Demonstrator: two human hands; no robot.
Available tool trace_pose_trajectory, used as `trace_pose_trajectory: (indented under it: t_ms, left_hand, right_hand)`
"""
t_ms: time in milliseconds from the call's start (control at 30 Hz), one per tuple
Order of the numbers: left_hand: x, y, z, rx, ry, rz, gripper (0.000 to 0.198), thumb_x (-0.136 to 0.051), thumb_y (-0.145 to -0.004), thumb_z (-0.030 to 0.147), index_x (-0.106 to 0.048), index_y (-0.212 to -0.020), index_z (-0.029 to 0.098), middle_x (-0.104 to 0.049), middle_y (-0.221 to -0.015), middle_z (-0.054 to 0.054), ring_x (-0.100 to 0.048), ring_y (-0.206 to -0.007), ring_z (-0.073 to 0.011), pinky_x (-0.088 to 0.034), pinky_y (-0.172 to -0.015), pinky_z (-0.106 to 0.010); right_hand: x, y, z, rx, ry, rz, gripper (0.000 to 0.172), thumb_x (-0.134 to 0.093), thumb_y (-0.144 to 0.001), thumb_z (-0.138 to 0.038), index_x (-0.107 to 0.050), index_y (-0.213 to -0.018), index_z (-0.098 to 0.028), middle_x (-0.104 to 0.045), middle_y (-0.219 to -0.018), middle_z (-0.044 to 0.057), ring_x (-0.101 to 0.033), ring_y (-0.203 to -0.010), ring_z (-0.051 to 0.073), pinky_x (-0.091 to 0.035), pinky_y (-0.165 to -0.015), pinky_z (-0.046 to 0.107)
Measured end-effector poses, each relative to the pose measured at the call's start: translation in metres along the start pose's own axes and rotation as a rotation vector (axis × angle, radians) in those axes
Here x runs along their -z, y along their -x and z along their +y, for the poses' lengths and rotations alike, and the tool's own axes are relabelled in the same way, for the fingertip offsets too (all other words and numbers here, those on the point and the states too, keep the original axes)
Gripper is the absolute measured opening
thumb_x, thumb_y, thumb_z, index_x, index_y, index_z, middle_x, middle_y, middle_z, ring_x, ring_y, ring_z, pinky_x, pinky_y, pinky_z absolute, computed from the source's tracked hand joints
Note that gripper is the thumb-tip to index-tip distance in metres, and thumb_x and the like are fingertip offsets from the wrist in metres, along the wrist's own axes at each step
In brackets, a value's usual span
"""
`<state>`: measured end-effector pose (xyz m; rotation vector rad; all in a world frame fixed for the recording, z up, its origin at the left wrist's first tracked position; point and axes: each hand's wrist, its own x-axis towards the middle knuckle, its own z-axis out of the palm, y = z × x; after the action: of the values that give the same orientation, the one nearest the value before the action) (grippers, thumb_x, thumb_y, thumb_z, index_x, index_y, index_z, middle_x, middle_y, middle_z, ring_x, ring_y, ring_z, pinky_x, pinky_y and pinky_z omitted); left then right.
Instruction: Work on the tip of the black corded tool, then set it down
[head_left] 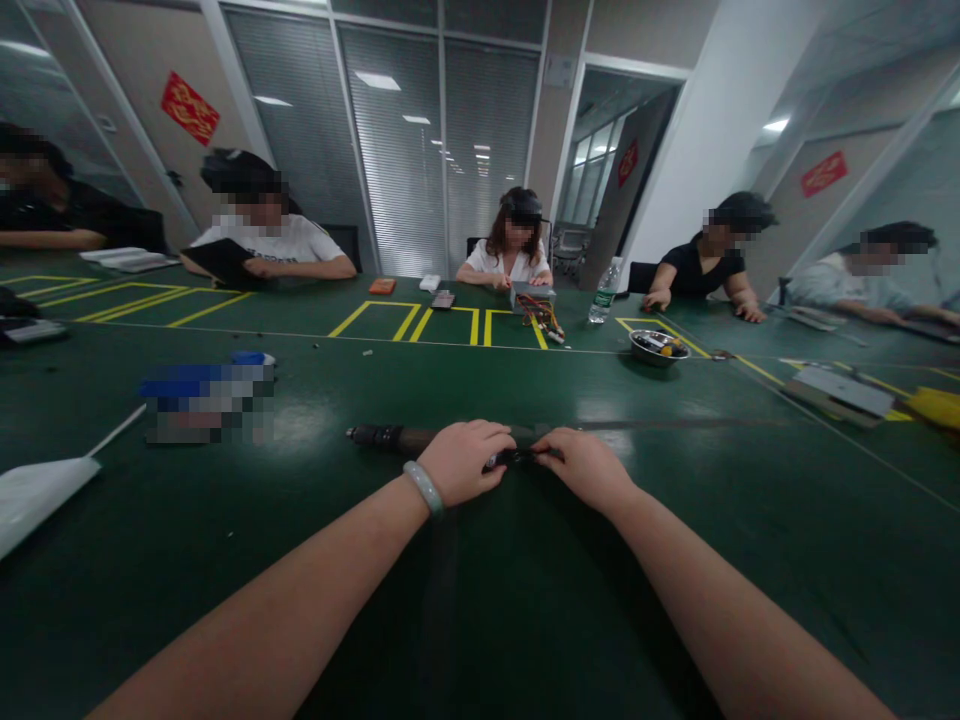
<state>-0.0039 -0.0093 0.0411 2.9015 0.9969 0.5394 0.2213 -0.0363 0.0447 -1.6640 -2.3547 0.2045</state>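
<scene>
White packet, near left edge: the packet lies on the green table, well apart from both hands.
Blue-and-white item: partly masked by pixelation, this item lies beyond the packet, touched by neither hand.
Dark cylindrical tool, left end: the tool lies crosswise in front of the person, its ribbed collar and narrow silver tip bare of fingers; judged from this, no work is under way at the tip.
Left hand: the hand curls over the tool's middle, fingers bent together across it, thumb on the near side; this appears to be the steadying grip.
Small dark part, between the hands: the part sits at the tool's near side; whether it is joined to the tool or separate cannot be told.
Right hand: thumb and forefinger of this hand pinch the small dark part near its right end; the other fingers are folded and partly hidden.
Stage reached: tool in hand and small part gripped; the handling appears under way and unfinished, though how much remains cannot be judged.
Metal bowl, right: the bowl, holding small mixed items, stands well beyond the right hand, untouched.
</scene>
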Motion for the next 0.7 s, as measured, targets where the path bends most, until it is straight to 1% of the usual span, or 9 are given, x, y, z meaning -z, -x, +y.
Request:
trace_pose_trajectory:
  t_ms: [67, 233, 433, 500, 567, 633, 700]
  left_hand:
    - [-0.003, -0.002, 0.004, -0.015, -0.014, -0.015, 0.027, -0.057, -0.083, 0.028, -0.055, -0.11, 0.025, -0.056, -0.121, -0.004, -0.051, -0.11, -0.0217, -0.04, -0.093, -0.036]
    - [-0.007, -0.005, 0.008, 0.022, -0.023, -0.036, 0.022, -0.056, -0.085, 0.03, -0.054, -0.106, 0.023, -0.06, -0.108, -0.004, -0.054, -0.102, -0.0212, -0.041, -0.087, -0.036]
    - [-0.009, -0.006, 0.005, 0.027, -0.014, -0.013, 0.017, -0.055, -0.085, 0.026, -0.055, -0.101, 0.023, -0.06, -0.104, -0.002, -0.055, -0.096, -0.0203, -0.042, -0.082, -0.034]
    - [-0.01, -0.006, 0.004, 0.029, 0.0, -0.013, 0.017, -0.056, -0.084, 0.027, -0.055, -0.101, 0.023, -0.059, -0.105, -0.002, -0.054, -0.096, -0.0199, -0.042, -0.082, -0.034]
    - [-0.01, -0.006, 0.003, 0.03, 0.01, -0.01, 0.017, -0.056, -0.084, 0.027, -0.055, -0.101, 0.024, -0.059, -0.105, -0.002, -0.054, -0.095, -0.0197, -0.042, -0.081, -0.034]
    - [-0.01, -0.006, 0.003, 0.028, 0.019, -0.01, 0.018, -0.056, -0.084, 0.028, -0.054, -0.101, 0.024, -0.059, -0.105, -0.002, -0.055, -0.095, -0.0197, -0.042, -0.081, -0.034]
    - [-0.009, -0.006, 0.003, 0.028, 0.025, -0.012, 0.017, -0.056, -0.084, 0.028, -0.054, -0.101, 0.023, -0.059, -0.104, -0.002, -0.055, -0.095, -0.0198, -0.042, -0.082, -0.034]
  right_hand:
    - [0.003, 0.001, -0.001, -0.023, 0.005, -0.02, 0.02, -0.054, -0.087, -0.027, -0.066, -0.103, -0.028, -0.062, -0.105, -0.001, -0.057, -0.093, 0.015, -0.041, -0.081, 0.027]
    - [0.006, 0.001, -0.001, -0.124, 0.043, -0.044, 0.018, -0.054, -0.087, -0.028, -0.067, -0.1, -0.027, -0.06, -0.103, 0.002, -0.057, -0.09, 0.016, -0.041, -0.079, 0.027]
    - [0.004, -0.001, 0.007, -0.102, 0.016, -0.051, 0.02, -0.053, -0.085, -0.023, -0.067, -0.099, -0.026, -0.061, -0.101, 0.002, -0.057, -0.088, 0.016, -0.041, -0.081, 0.027]
    - [0.007, 0.001, 0.01, -0.124, 0.007, -0.055, 0.019, -0.056, -0.083, -0.024, -0.067, -0.098, -0.026, -0.061, -0.1, 0.001, -0.057, -0.086, 0.015, -0.041, -0.076, 0.027]
    - [0.012, 0.004, 0.012, -0.176, 0.021, -0.078, 0.015, -0.06, -0.08, -0.028, -0.067, -0.094, -0.026, -0.062, -0.097, 0.001, -0.058, -0.082, 0.016, -0.041, -0.069, 0.026]
    - [0.017, 0.007, 0.012, -0.224, 0.061, -0.128, 0.012, -0.063, -0.078, -0.032, -0.067, -0.087, -0.024, -0.063, -0.089, 0.001, -0.058, -0.078, 0.016, -0.039, -0.063, 0.026]
    - [0.021, 0.011, 0.01, -0.245, 0.112, -0.182, 0.012, -0.066, -0.076, -0.035, -0.068, -0.08, -0.024, -0.063, -0.083, 0.002, -0.058, -0.074, 0.017, -0.038, -0.061, 0.027]
